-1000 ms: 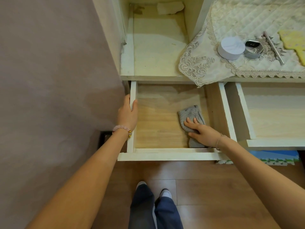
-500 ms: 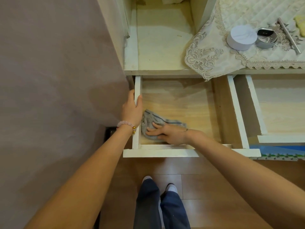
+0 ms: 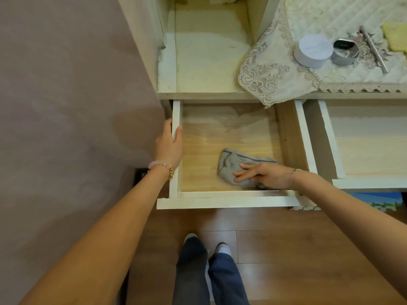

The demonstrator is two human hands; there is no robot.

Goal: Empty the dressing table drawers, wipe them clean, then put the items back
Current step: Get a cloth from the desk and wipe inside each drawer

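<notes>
The left drawer (image 3: 222,200) of the dressing table is pulled out, and its wooden bottom holds nothing but a grey cloth (image 3: 231,167). My right hand (image 3: 262,175) presses flat on that cloth with straight fingers, near the drawer's front right. My left hand (image 3: 169,144) grips the drawer's left wall, thumb inside and fingers outside. To the right, a second drawer (image 3: 330,142) also stands pulled out, bare inside.
On the lace cover (image 3: 271,80) of the tabletop lie a round white box (image 3: 312,50), a small open metal tin (image 3: 344,51), a metal rod (image 3: 374,49) and a yellow item (image 3: 396,38). A mauve wall (image 3: 72,106) is close on the left. My feet stand on the wooden floor (image 3: 275,249).
My right hand has slid the cloth from the drawer's front left corner back towards the middle right. My left hand has kept its grip on the left wall.
</notes>
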